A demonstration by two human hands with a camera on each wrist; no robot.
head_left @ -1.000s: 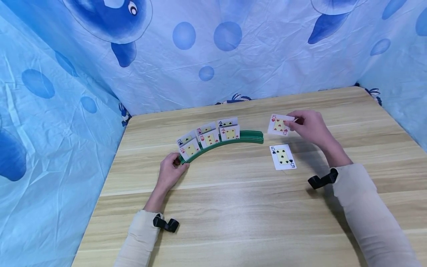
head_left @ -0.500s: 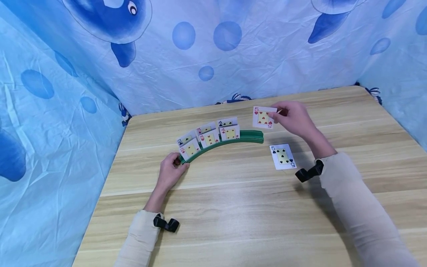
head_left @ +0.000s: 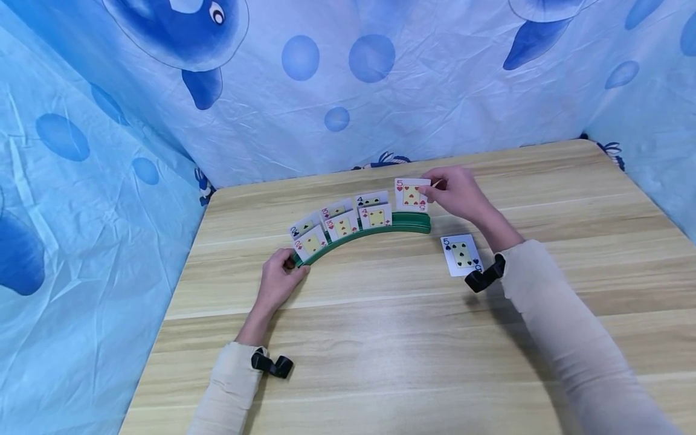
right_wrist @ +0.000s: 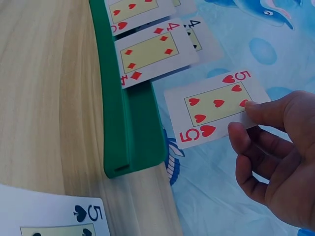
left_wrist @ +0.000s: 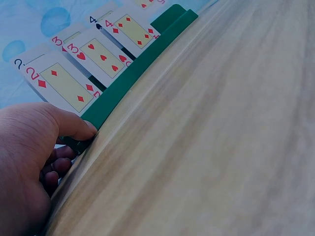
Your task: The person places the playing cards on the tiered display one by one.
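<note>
A curved green card holder (head_left: 410,222) stands on the table with playing cards upright in two rows. Its front row shows the two of diamonds (left_wrist: 61,84), three of hearts (left_wrist: 101,58) and four of diamonds (left_wrist: 130,29); behind them stand a two, a three and the four of spades (right_wrist: 194,39). My left hand (head_left: 277,280) grips the holder's left end, thumb on the front edge. Between thumb and fingers my right hand (head_left: 459,193) pinches the five of hearts (head_left: 410,195) by its right edge, upright over the holder's right end, behind the rear slot.
The five of spades (head_left: 459,254) lies face up on the wooden table (head_left: 353,350), right of the holder and partly under the right wrist's black strap mount (head_left: 486,275). A blue sea-patterned curtain (head_left: 261,133) hangs behind the table and along its sides.
My right hand has carried the five of hearts leftward, first rising and then dipping slightly, from beside the holder to over its right end. The left hand and holder have stayed put.
</note>
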